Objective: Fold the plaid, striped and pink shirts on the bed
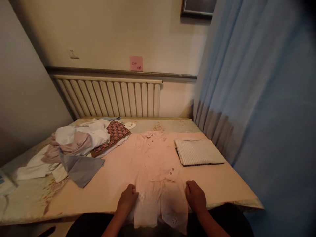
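A pale eyelet garment (153, 161), small like a child's, lies spread out before me with its neckline at the far end. Its lower part hangs over the near edge of the table, in two sections. My left hand (127, 198) is closed, fingertips pinching the garment's left edge near the table's front. On the opposite side, my right hand (196, 197) is closed at the garment's right edge, fingers curled and gripping the cloth there. Folded striped cloth (199, 151) rests to the right, beyond my right hand.
Heaped clothes (76, 141) occupy the left, with a patterned red cloth (115, 135) and a grey cloth (82, 168) among them. A peach sheet (111, 184) covers much of the table. Behind stands a radiator (118, 97); a blue curtain (266, 98) hangs along the right.
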`<state>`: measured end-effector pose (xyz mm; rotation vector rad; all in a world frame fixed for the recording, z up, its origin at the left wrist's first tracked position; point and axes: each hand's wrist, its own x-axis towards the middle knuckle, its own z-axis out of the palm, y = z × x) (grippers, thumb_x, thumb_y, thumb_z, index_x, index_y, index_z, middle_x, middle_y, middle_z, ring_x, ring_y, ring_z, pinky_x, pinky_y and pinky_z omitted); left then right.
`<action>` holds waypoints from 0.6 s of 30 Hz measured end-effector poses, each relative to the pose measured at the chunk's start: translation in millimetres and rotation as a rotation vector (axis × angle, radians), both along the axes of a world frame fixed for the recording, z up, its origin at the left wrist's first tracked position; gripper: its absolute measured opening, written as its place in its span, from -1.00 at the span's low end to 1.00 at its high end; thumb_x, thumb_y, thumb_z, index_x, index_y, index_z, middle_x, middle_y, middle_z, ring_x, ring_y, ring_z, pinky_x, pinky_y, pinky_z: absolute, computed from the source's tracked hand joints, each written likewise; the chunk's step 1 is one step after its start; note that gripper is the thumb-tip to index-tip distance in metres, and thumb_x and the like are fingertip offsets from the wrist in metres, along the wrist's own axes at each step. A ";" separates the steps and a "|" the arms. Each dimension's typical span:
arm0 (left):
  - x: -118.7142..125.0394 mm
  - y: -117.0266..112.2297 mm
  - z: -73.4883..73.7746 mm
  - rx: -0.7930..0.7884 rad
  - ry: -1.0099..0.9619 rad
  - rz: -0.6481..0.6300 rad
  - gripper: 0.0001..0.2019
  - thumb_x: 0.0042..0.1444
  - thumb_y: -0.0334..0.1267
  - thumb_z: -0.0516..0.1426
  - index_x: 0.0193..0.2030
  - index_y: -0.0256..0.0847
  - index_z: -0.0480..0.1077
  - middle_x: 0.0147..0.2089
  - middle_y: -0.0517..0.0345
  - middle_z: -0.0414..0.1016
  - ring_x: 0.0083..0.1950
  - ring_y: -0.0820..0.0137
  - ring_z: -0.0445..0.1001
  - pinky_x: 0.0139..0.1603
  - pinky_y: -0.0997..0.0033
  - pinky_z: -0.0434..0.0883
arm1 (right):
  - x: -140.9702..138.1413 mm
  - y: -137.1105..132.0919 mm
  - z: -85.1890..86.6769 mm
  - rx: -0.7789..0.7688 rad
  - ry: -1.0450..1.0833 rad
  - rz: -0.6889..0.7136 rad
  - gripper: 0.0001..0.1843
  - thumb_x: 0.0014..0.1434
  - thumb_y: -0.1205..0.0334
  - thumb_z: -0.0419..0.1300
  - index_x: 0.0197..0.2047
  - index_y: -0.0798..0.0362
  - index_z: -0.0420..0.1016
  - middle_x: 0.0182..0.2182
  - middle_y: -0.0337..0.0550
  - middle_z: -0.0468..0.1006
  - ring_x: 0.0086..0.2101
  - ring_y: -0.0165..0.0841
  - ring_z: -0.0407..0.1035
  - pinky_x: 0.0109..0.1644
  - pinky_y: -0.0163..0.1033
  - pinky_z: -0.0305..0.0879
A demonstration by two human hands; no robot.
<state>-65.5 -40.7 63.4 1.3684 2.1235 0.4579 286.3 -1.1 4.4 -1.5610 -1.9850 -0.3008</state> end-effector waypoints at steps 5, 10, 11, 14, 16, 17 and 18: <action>5.5 -5.3 6.8 -0.015 0.127 -0.079 -0.85 0.06 -0.35 0.01 -0.19 -0.16 0.27 -0.23 0.10 0.51 -0.20 0.36 0.47 -0.26 0.44 0.26 | -0.6 -0.2 0.2 0.000 -0.006 -0.004 -0.78 0.24 0.38 -0.06 -0.36 0.04 0.36 -0.47 -0.20 0.37 -0.39 -0.35 0.30 -0.25 -0.25 0.05; 7.5 -8.1 10.6 0.002 0.187 -0.068 -0.90 0.07 -0.36 -0.02 -0.25 -0.14 0.23 -0.26 0.11 0.50 -0.22 0.35 0.47 -0.30 0.42 0.22 | -0.2 -0.2 -1.3 -0.010 0.000 -0.005 -0.79 0.24 0.38 -0.06 -0.35 0.04 0.35 -0.46 -0.19 0.37 -0.38 -0.34 0.31 -0.25 -0.25 0.05; 7.0 -7.5 9.5 -0.011 0.158 -0.066 -0.90 0.06 -0.36 0.00 -0.25 -0.14 0.23 -0.27 0.12 0.50 -0.23 0.36 0.47 -0.30 0.43 0.23 | -0.1 -0.2 -1.6 -0.008 0.003 -0.005 -0.79 0.25 0.38 -0.06 -0.34 0.03 0.35 -0.46 -0.19 0.37 -0.38 -0.34 0.31 -0.25 -0.25 0.05; 5.4 -5.1 4.2 -0.024 0.081 -0.061 -0.88 0.03 -0.35 0.03 -0.25 -0.14 0.23 -0.27 0.13 0.51 -0.22 0.38 0.48 -0.28 0.46 0.24 | 0.0 -0.1 -2.0 0.002 0.009 -0.006 -0.79 0.25 0.38 -0.06 -0.35 0.03 0.34 -0.46 -0.19 0.37 -0.39 -0.34 0.30 -0.25 -0.25 0.05; 5.3 -4.3 0.9 -0.019 0.074 -0.059 -0.86 0.02 -0.36 0.04 -0.23 -0.14 0.24 -0.26 0.12 0.51 -0.20 0.37 0.49 -0.27 0.47 0.25 | -0.2 -0.2 -1.7 0.002 0.010 -0.009 -0.79 0.24 0.37 -0.06 -0.35 0.03 0.34 -0.47 -0.19 0.37 -0.39 -0.34 0.30 -0.26 -0.25 0.05; 5.6 -4.3 -0.3 -0.016 0.078 -0.056 -0.84 0.02 -0.37 0.04 -0.22 -0.14 0.24 -0.26 0.12 0.51 -0.20 0.37 0.49 -0.27 0.47 0.25 | -0.3 -0.3 -1.4 0.000 0.011 -0.011 -0.79 0.24 0.37 -0.06 -0.36 0.03 0.34 -0.47 -0.19 0.37 -0.39 -0.35 0.29 -0.27 -0.25 0.05; 5.9 -4.4 -1.3 -0.014 0.079 -0.052 -0.83 0.01 -0.39 0.03 -0.22 -0.14 0.25 -0.27 0.13 0.51 -0.20 0.37 0.49 -0.27 0.47 0.25 | -0.4 -0.5 -1.0 -0.003 0.012 -0.013 -0.79 0.24 0.37 -0.06 -0.36 0.03 0.34 -0.47 -0.19 0.37 -0.40 -0.35 0.29 -0.27 -0.25 0.05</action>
